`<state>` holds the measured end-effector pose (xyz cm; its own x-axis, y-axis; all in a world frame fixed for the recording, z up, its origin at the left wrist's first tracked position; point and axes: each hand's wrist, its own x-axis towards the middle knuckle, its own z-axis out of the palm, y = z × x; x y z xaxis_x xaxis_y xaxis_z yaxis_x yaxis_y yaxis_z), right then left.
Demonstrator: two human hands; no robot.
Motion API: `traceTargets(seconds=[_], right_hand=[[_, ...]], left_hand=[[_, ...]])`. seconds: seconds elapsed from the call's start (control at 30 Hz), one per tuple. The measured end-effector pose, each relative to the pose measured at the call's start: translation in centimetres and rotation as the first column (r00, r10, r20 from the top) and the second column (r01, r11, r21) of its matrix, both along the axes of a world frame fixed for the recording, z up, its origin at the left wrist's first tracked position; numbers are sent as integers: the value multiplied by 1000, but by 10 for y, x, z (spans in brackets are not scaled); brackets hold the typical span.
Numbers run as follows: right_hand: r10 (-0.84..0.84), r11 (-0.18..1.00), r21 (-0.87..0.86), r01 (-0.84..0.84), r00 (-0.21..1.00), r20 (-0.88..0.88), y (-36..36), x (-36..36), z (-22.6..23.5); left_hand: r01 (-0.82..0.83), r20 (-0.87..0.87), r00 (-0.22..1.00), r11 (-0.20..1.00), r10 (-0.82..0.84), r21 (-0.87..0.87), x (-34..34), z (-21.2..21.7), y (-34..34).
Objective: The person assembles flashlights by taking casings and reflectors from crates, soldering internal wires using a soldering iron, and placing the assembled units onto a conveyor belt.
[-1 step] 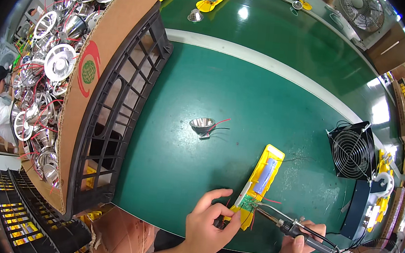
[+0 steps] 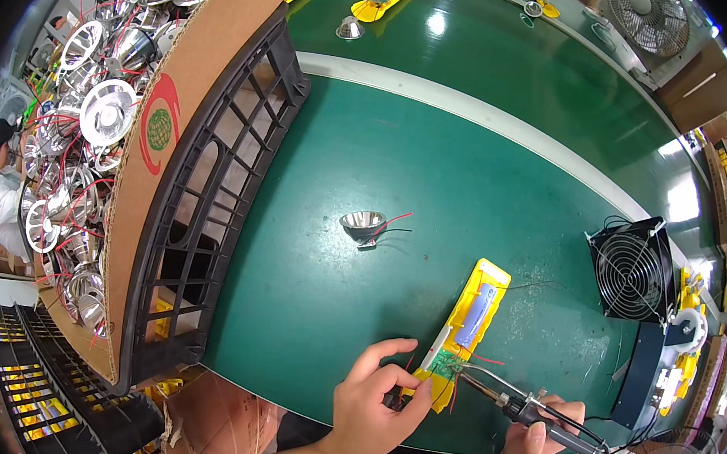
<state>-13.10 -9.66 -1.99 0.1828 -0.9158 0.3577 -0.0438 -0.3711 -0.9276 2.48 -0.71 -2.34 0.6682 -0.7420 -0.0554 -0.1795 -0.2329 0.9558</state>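
Note:
A yellow lamp housing [image 2: 487,278] lies slantwise on the green bench, holding a blue-violet cylindrical battery [image 2: 478,314] and a small green circuit board [image 2: 445,363]. Thin red and black wires spread from the board. My right hand [image 2: 542,431] grips a soldering iron [image 2: 529,413] with a thin metal tube along it; its tip meets the board area. At the housing's lower left edge, my left hand [image 2: 381,404] has thumb and a finger pinched together, the index finger bent above them. Whatever they pinch is hidden. A silver reflector cup [image 2: 363,224] with red and black leads lies farther off.
Left stands a black plastic crate [image 2: 199,202] beside a cardboard box [image 2: 131,231] heaped with reflectors. A black fan [image 2: 633,272] and a dark blue box [image 2: 639,376] occupy the right. Beyond a pale rail [image 2: 446,95], another green surface carries yellow housings [image 2: 383,1]. A person [image 2: 4,192] is far left.

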Motion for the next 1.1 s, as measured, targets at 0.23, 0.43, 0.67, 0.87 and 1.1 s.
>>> traceTargets(seconds=[0.23,0.43,0.67,0.87,1.1], right_hand=[[-8,1000,-19,8,1000,12,-1,-4,-1],[-23,1000,-5,24,998,57,1,-13,4],[-35,999,42,29,985,166,7,-22,5],[10,999,40,-16,988,152,4,-38,6],[225,972,-94,-217,970,88,-9,-35,4]], left_hand=[[-26,30,999,999,27,-42,-4,3,4],[-41,285,959,990,0,137,6,15,15],[39,367,921,970,-127,238,1,20,8],[-65,347,935,997,77,-45,-5,12,12],[-92,398,907,988,136,-128,-21,-1,10]])
